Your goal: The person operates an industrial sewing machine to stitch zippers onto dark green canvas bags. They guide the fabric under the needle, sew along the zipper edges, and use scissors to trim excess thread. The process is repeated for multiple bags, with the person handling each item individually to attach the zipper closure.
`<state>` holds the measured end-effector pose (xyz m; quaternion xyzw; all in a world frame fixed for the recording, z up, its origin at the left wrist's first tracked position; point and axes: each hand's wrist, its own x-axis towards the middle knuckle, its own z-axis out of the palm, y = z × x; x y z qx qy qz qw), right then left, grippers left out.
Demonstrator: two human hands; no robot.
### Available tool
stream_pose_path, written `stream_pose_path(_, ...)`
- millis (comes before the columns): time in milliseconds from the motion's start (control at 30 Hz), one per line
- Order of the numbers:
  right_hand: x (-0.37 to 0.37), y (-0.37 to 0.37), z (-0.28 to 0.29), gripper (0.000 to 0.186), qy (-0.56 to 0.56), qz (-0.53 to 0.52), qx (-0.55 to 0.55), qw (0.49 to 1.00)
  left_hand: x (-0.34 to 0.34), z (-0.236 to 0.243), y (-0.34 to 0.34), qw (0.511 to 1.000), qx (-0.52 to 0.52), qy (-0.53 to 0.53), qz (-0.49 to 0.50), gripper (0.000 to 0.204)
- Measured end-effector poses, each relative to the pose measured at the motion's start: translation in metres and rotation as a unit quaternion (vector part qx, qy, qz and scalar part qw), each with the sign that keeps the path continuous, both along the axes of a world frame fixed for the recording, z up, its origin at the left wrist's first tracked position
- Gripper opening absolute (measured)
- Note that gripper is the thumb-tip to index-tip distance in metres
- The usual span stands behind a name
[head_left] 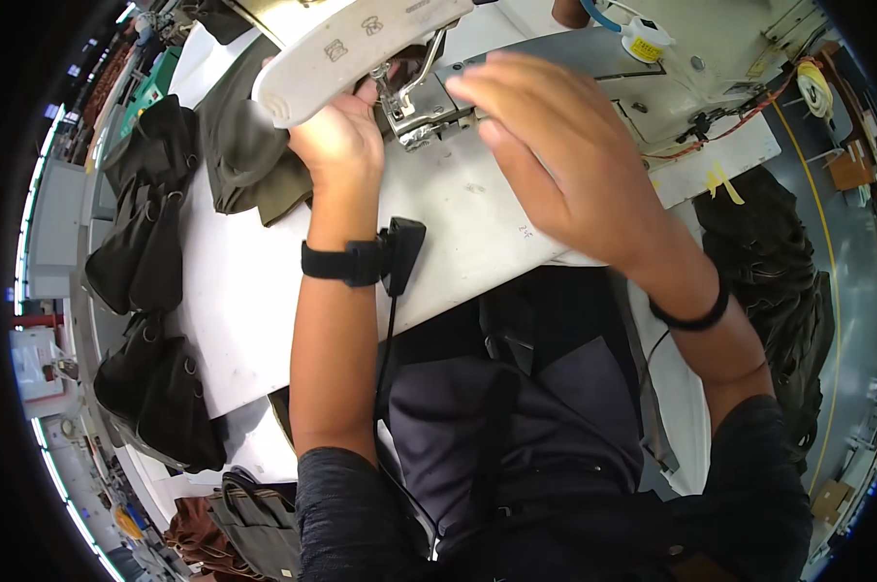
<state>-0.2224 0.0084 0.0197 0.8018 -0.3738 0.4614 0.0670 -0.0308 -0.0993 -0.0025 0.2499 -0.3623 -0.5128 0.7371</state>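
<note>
A sewing machine's white head point(361, 50) spans the top of the view, with its presser foot and needle parts point(399, 105) below it. My left hand point(341, 141) reaches under the head, palm turned up; its fingers are mostly hidden behind the head. Dark olive fabric point(239, 160) lies beside and partly behind that hand; whether the fingers grip it does not show. To the right of the presser foot, my right hand point(564, 145) hovers over the machine bed point(603, 60). Its fingers are stretched out, with nothing seen in them.
Several dark fabric pieces with metal rings point(147, 252) hang along the left edge of the white table point(264, 320). More dark fabric point(773, 281) is heaped at the right. A white round container with a yellow label point(647, 41) and blue tube stands at the back. Red wires point(739, 121) cross the right end.
</note>
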Motion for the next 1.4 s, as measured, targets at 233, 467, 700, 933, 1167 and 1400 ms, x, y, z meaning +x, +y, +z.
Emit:
stream_pose_path(233, 0.026, -0.045, -0.009, 0.028, 0.012, -0.064, -0.011, 0.998, -0.004, 0.006, 0.028, 0.996, -0.042, 0.014, -0.072, 0.049)
stream_pose_path(467, 0.044, -0.059, 0.002, 0.028, 0.020, -0.134, 0.062, 0.989, -0.007, 0.012, 0.030, 0.999, -0.040, 0.006, -0.009, 0.057)
stream_pose_path(700, 0.028, -0.077, 0.002, 0.019, -0.007, -0.018, 0.004, 1.000, 0.000, 0.013, 0.023, 0.998, -0.054, -0.002, -0.031, 0.062)
stream_pose_path(933, 0.032, -0.071, 0.010, 0.019, -0.078, -0.047, 0.009, 0.996, -0.002, 0.011, 0.023, 0.998, -0.061, 0.016, -0.015, 0.064)
stream_pose_path(1167, 0.026, -0.074, 0.007, 0.026, -0.143, -0.001, 0.101, 0.985, -0.011, 0.011, 0.055, 1.000, -0.024, 0.010, -0.004, 0.064)
stream_pose_path(1400, 0.022, -0.058, 0.020, 0.025, -0.121, 0.033, 0.156, 0.980, -0.007, 0.005, 0.076, 0.998, -0.005, 0.045, -0.036, 0.064)
